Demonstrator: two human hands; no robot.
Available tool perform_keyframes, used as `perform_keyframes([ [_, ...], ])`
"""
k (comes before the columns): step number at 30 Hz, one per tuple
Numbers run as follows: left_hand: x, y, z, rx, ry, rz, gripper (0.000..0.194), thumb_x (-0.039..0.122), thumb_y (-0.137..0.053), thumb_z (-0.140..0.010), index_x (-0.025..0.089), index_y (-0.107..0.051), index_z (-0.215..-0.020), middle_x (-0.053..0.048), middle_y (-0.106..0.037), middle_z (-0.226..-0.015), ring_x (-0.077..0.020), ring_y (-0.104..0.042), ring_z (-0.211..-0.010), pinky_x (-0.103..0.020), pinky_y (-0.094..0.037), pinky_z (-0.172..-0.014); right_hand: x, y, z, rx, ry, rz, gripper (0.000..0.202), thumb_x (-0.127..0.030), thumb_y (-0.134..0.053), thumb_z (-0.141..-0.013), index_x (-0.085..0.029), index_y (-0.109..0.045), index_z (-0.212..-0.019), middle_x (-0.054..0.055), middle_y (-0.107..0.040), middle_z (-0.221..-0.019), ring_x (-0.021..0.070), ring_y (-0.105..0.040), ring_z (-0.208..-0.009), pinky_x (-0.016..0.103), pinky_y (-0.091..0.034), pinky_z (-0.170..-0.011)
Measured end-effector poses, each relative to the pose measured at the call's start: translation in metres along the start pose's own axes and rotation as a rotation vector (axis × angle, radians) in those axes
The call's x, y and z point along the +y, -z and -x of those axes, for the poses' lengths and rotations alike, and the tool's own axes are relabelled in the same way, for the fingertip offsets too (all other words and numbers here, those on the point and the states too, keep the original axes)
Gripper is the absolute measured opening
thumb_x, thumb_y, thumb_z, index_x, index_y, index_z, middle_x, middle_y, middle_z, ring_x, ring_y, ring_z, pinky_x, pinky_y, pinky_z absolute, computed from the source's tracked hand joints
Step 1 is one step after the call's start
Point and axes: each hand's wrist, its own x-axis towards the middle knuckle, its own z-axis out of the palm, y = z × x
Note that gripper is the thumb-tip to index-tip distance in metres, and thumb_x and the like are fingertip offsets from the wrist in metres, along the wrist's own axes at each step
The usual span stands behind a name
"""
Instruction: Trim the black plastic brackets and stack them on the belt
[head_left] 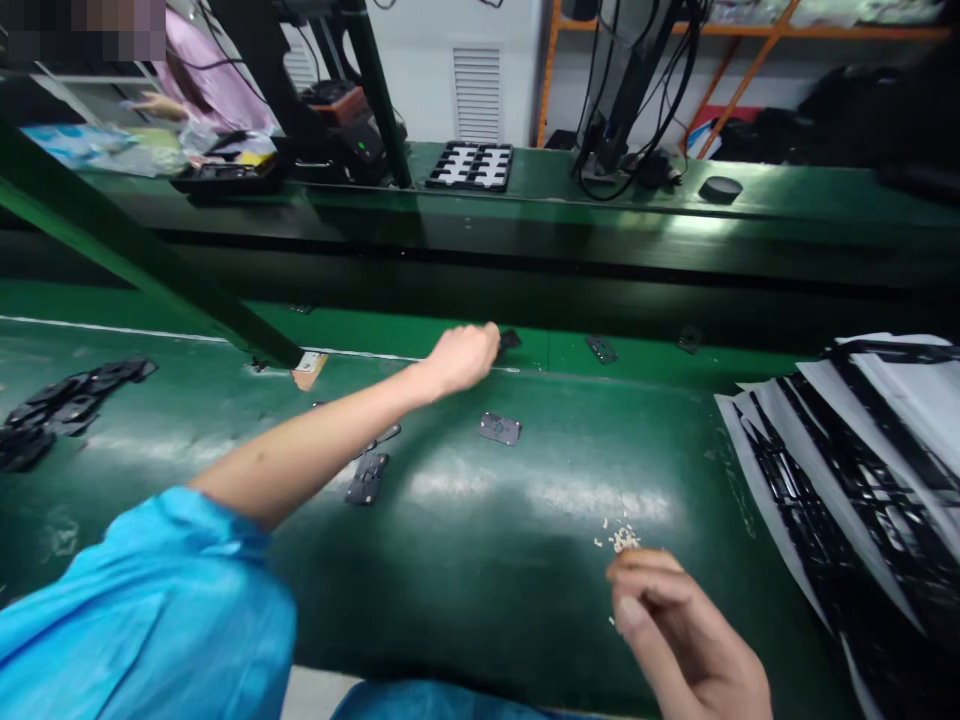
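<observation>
My left hand [461, 358] stretches across the green bench to the strip at its far side. Its fingers are closed at a small black plastic part [509, 342], partly hidden behind them. Closer in, a flat dark plastic plate [501, 428] lies alone, and another plate [367, 478] rests below my left forearm. My right hand [694, 635] is at the lower right, thumb and fingers pinched together. Whatever they hold is too small to make out. Just beyond its fingertips is a little heap of tiny pale pieces [625, 538].
Black parts between white sheets [862, 480] are stacked at the right. More black parts [67, 405] lie at the left. Two dark plates sit on the far strip, one plate [601, 348] nearer. A green post [172, 270] slants across the left. Another person [217, 80] is behind.
</observation>
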Motion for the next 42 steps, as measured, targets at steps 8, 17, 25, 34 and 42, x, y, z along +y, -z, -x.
perform_keyframes([
  [8, 0.097, -0.012, 0.138, -0.414, -0.307, 0.682, 0.035, 0.034, -0.034, -0.115, 0.023, -0.057, -0.091, 0.001, -0.067, -0.068, -0.0164, -0.071, -0.062, -0.025, -0.05, -0.063, 0.012, -0.014, -0.027, -0.13, -0.092, -0.045, 0.022, -0.04, -0.068, -0.102, -0.019, -0.07, -0.109, -0.001, -0.066, -0.07, 0.0121, -0.059, -0.056, 0.022, -0.049, -0.053],
  [17, 0.101, -0.048, 0.165, -0.37, -0.191, 0.926, 0.027, 0.043, -0.056, -0.108, 0.019, -0.066, -0.098, -0.003, -0.069, -0.093, -0.0175, -0.066, -0.083, -0.028, -0.049, -0.076, 0.014, -0.006, -0.014, -0.075, 0.054, 0.084, 0.008, -0.026, -0.066, -0.104, -0.023, -0.072, -0.107, -0.002, -0.067, -0.071, 0.0121, -0.061, -0.059, 0.023, -0.051, -0.057],
  [25, 0.108, -0.05, 0.151, -0.243, -0.054, 1.186, 0.021, 0.032, -0.061, -0.104, 0.02, -0.053, -0.088, 0.005, -0.059, -0.065, -0.0126, -0.057, -0.059, -0.025, -0.044, -0.062, 0.018, -0.004, -0.017, -0.137, 0.257, 0.214, 0.038, -0.02, -0.067, -0.101, -0.027, -0.064, -0.139, 0.004, -0.071, -0.106, 0.0171, -0.071, -0.092, 0.028, -0.059, -0.082],
  [34, 0.109, -0.049, 0.166, -0.334, -0.137, 1.011, 0.021, 0.036, -0.048, -0.112, 0.021, -0.055, -0.1, -0.001, -0.067, -0.083, -0.0151, -0.066, -0.074, -0.029, -0.05, -0.072, 0.024, -0.002, -0.012, -0.169, 0.246, 0.25, 0.022, -0.017, -0.066, -0.103, -0.026, -0.073, -0.121, 0.002, -0.076, -0.096, 0.0149, -0.074, -0.083, 0.026, -0.06, -0.078],
  [42, 0.124, -0.056, 0.179, -0.249, -0.116, 1.197, 0.034, 0.042, -0.038, -0.116, 0.02, -0.053, -0.093, 0.001, -0.064, -0.074, -0.0111, -0.061, -0.061, -0.025, -0.047, -0.064, 0.037, -0.006, 0.001, 0.106, 0.408, 0.162, 0.027, 0.0, -0.068, -0.095, -0.021, -0.07, -0.112, 0.006, -0.074, -0.102, 0.0179, -0.077, -0.088, 0.03, -0.067, -0.077],
])
